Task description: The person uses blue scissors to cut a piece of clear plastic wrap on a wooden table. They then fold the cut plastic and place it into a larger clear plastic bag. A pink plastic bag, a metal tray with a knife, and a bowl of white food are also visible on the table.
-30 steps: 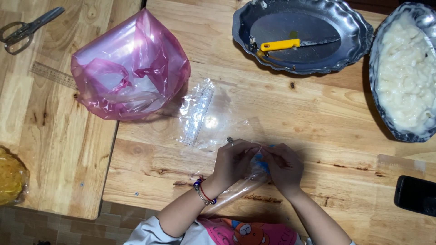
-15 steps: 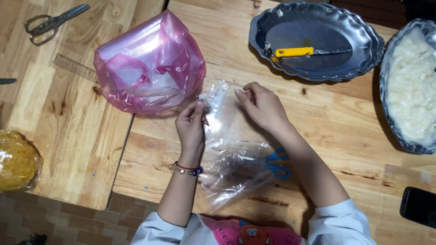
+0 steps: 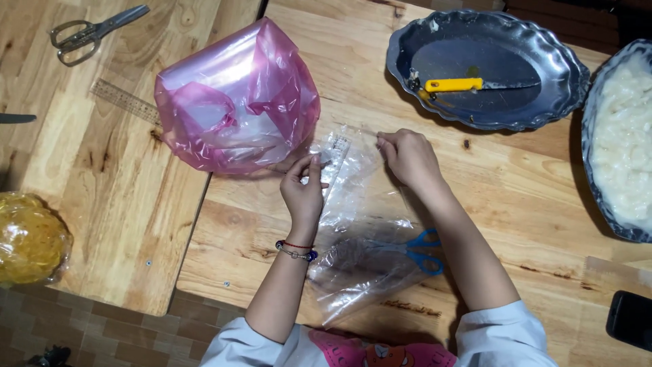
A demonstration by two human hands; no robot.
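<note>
Closest to the person, a crinkly clear plastic bag (image 3: 360,278) lies flat on the wooden worktop (image 3: 530,204), and a pair of blue-handled scissors (image 3: 415,250) shows through the see-through film there. Just past it lies a thin, shiny clear plastic sheet (image 3: 353,183), soft and full of wrinkles. The left hand (image 3: 303,192) pinches the left side of this sheet between thumb and fingers; a beaded bracelet (image 3: 296,250) sits on that wrist. The right hand (image 3: 407,155) is curled and pinches the sheet's top right corner, so the sheet is stretched between both hands. Behind the left hand sits a puffy pink plastic bag (image 3: 234,102), thin and rumpled, touching the sheet's far edge. A wooden ruler (image 3: 125,102) pokes out from under it. Farther off, an oval metal tray (image 3: 485,68) with a wavy rim holds a knife with a yellow handle (image 3: 455,85). At the right edge, a second metal tray (image 3: 598,204) holds something white and lumpy. Grey metal scissors (image 3: 92,32) lie at the far left.
</note>
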